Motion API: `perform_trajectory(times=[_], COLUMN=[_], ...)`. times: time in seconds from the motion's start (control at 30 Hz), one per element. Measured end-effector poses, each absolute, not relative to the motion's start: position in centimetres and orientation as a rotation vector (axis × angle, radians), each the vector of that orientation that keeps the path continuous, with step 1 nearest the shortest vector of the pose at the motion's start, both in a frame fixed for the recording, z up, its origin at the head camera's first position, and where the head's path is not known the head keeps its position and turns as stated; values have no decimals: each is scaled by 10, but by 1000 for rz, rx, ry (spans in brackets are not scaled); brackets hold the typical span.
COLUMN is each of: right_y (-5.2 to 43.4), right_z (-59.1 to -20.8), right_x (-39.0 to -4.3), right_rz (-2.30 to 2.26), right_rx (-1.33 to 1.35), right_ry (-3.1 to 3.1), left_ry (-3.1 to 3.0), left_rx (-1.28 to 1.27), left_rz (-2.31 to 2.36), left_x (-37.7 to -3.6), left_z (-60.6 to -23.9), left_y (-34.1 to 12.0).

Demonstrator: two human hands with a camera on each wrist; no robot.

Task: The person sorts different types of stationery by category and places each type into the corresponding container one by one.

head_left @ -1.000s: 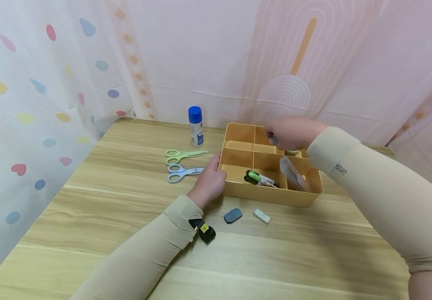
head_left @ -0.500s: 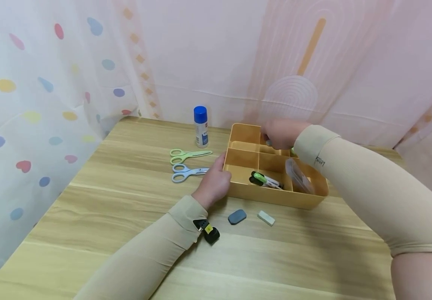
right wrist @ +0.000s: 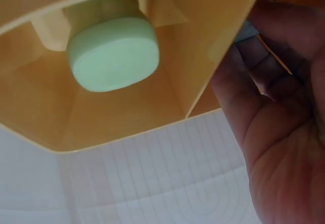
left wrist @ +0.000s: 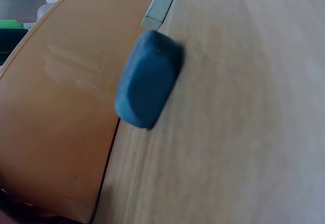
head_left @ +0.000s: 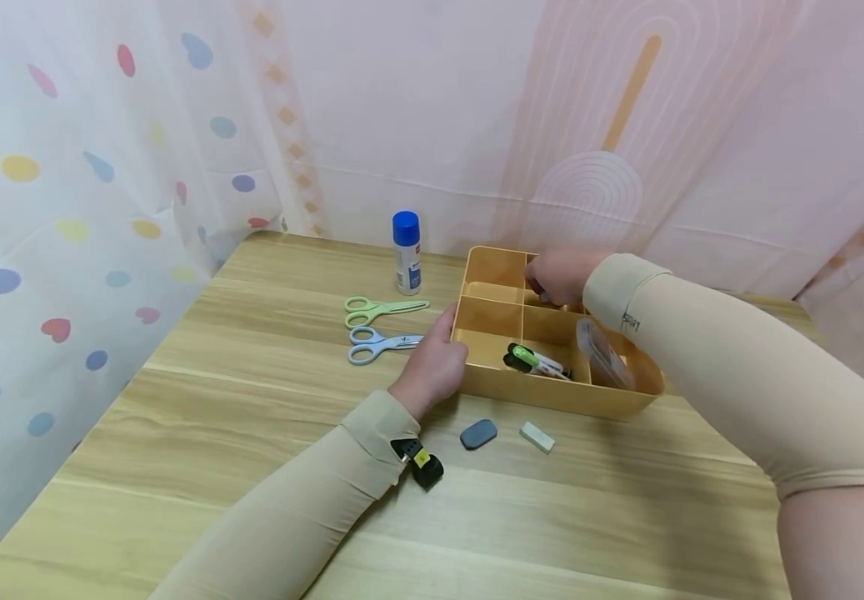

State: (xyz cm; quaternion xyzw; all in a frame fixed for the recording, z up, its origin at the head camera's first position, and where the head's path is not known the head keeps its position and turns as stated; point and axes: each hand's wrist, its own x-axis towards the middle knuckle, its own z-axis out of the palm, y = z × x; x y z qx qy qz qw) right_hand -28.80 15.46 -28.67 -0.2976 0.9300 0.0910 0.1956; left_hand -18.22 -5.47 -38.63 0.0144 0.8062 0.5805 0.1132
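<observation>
My left hand [head_left: 432, 367] grips the left wall of a yellow divided organizer box [head_left: 551, 398], thumb over the rim. My right hand [head_left: 562, 275] reaches into the back middle compartment. In the right wrist view its thumb and fingers pinch a small light grey-blue piece [right wrist: 247, 32], mostly hidden, so its kind is unclear. Beside that compartment, past a divider, sits a pale green rounded object [right wrist: 116, 54]. In front of the box lie a dark blue-grey eraser [head_left: 479, 434] and a pale rectangular eraser [head_left: 536, 437]; the left wrist view shows both near the box wall.
Pens [head_left: 536, 361] with black and green ends lie in the front middle compartment. A clear plastic case [head_left: 604, 354] leans in the front right one. Left of the box are green scissors [head_left: 382, 311], blue scissors [head_left: 379, 343] and an upright glue stick [head_left: 406, 254].
My right hand has moved left and lower into the back middle compartment, carrying the small grey piece. The left hand keeps its grip on the box; the head view has shifted slightly.
</observation>
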Motion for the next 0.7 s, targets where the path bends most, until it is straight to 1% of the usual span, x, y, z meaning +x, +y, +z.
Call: perform_trajectory(times=[0.3,0.7], right_y=[159,158], right_z=[-297,-299], right_x=[-292,-290], right_rz=[198,290], right_rx=[-723,-795], right_ry=[2591,2571], left_ry=[2365,2364], left_rx=[31,46], left_rz=[1686,1690], left_x=[-180,-179], left_z=[-384,-384], left_y=[-53,-51])
